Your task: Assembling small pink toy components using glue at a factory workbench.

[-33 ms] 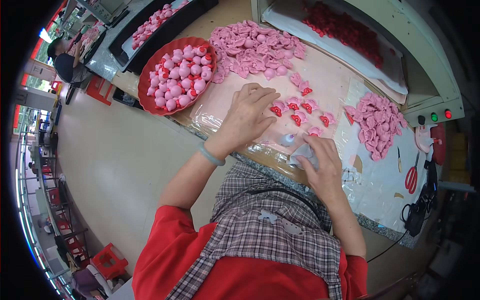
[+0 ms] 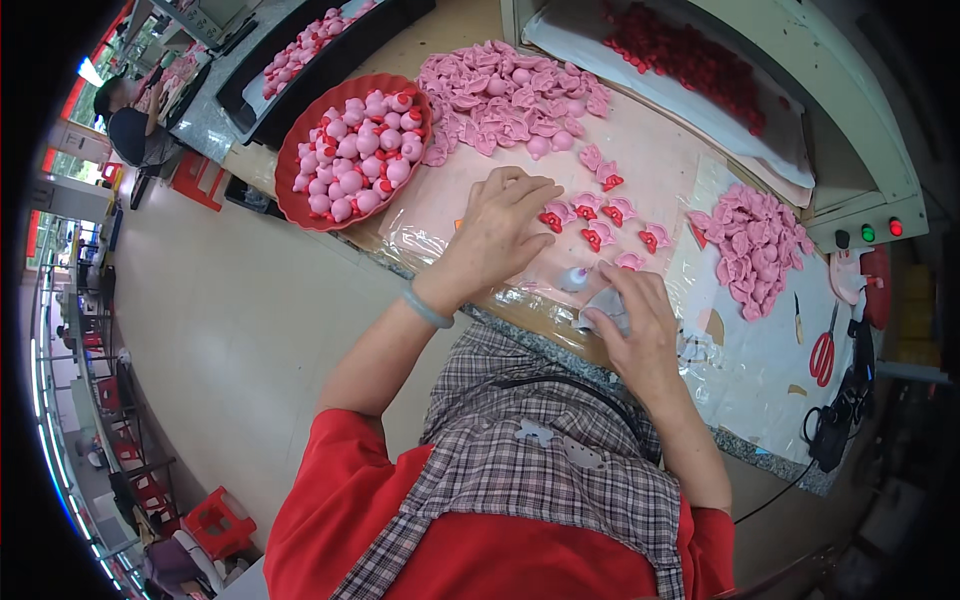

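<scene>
My left hand hovers over the pink sheet, index finger and thumb apart with nothing between them. Just beyond its fingertips lie several small pink pieces with red bows. My right hand curls its thumb and fingers around a pale, crumpled cloth-like thing near the table's front edge. Beside that thing is a small translucent bottle-like object with a purplish tip; whether the two are joined I cannot tell. A bit of orange shows beside my left hand, mostly hidden.
A red bowl of pink balls with red parts stands at left, beside a black tray. Pink pieces are heaped at the back and right. Red scissors lie far right. A machine opening holds red pieces.
My right hand has shifted very slightly left with the pale thing. My left hand stays nearly in place.
</scene>
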`<state>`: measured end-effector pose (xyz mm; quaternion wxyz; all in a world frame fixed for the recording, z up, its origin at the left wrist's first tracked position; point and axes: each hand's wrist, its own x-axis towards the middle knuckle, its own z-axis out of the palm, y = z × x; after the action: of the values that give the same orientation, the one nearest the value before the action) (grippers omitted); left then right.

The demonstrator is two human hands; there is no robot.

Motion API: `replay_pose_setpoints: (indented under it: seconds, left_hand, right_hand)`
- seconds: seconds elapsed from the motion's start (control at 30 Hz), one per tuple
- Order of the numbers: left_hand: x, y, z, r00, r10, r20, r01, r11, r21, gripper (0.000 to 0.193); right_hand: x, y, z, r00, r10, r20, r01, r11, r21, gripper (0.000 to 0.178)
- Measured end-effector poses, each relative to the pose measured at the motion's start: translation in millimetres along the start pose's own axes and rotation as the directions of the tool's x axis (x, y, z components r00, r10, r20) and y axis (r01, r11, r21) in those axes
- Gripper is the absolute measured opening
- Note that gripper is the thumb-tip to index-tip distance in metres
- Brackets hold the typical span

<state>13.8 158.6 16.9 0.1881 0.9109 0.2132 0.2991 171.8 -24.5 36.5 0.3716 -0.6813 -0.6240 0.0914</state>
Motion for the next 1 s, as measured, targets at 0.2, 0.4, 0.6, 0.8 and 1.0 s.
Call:
replay_pose_setpoints:
  seconds: [0.2, 0.4, 0.6, 0.8, 1.0]
  left_hand:
    - [0, -6, 23, 0.999, 0.007, 0.04, -0.008, 1.0, 0.019, 0.048]
    - [2, 3, 10, 0.999, 0.005, -0.045, -0.007, 1.0, -0.029, 0.041]
    - [-15, 42, 3, 0.995, -0.094, -0.02, 0.075, 0.89, -0.45, 0.04]
    - [-32, 59, 19, 0.889, -0.218, 0.403, 0.439, 0.157, -0.885, 0.052]
    - [-48, 67, 24, 0.822, -0.16, 0.546, 0.511, -0.212, -0.833, 0.047]
  right_hand:
    - [10, 2, 23, 0.999, -0.046, -0.013, 0.046, 0.998, -0.038, 0.048]
    - [14, 7, 26, 0.988, -0.099, -0.115, 0.101, 0.995, 0.019, 0.03]
    - [9, 0, 9, 0.993, 0.014, -0.121, 0.036, 0.917, 0.397, 0.031]
    - [-12, 1, -5, 0.999, 0.015, -0.051, 0.005, 0.924, 0.382, 0.032]
    - [-26, 8, -13, 0.998, 0.062, 0.009, -0.057, 0.849, 0.526, 0.031]
